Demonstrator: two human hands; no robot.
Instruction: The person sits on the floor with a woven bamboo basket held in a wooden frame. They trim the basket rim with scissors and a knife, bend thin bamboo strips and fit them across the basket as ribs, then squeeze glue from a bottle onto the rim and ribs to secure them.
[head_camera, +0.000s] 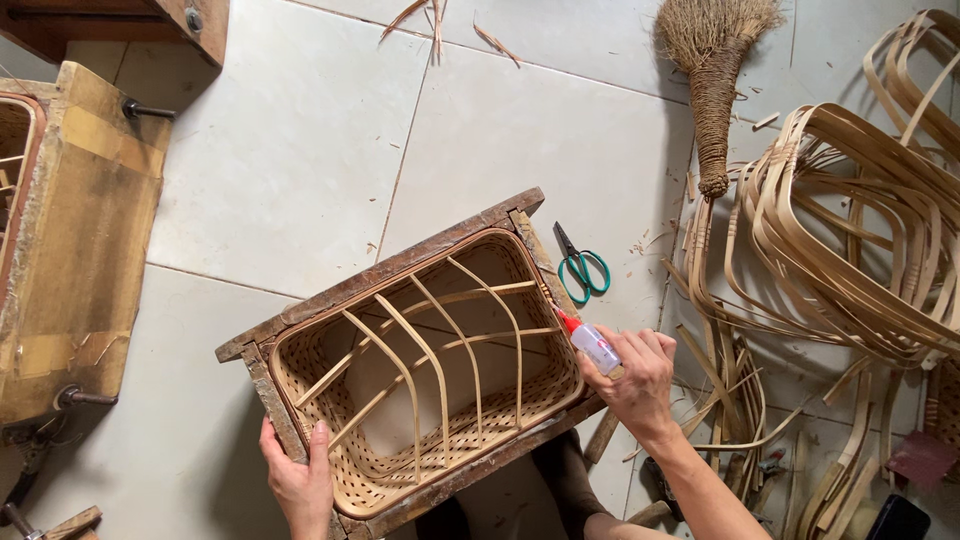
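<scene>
Green-handled scissors (581, 266) lay on the white tiled floor (290, 160), a straw broom (714, 80) above them. A pile of bent bamboo hoops (850, 250) sat right; a second wooden mould (75, 240) stood far left.

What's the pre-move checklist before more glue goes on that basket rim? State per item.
1. Glue bottle gripped in the right hand: ok.
2. Red nozzle tip at the basket rim: ok, it sits at the right edge; actual contact cannot tell.
3. Left hand steadying the wooden mould frame at its near corner: ok.
4. Woven basket seated inside the frame: ok, rim runs flush along the wood.
5. Bent ribs in place across the basket: ok, whether they are fixed cannot tell.
6. Scissors off the work: ok, lying on the floor tile beside the frame.
</scene>
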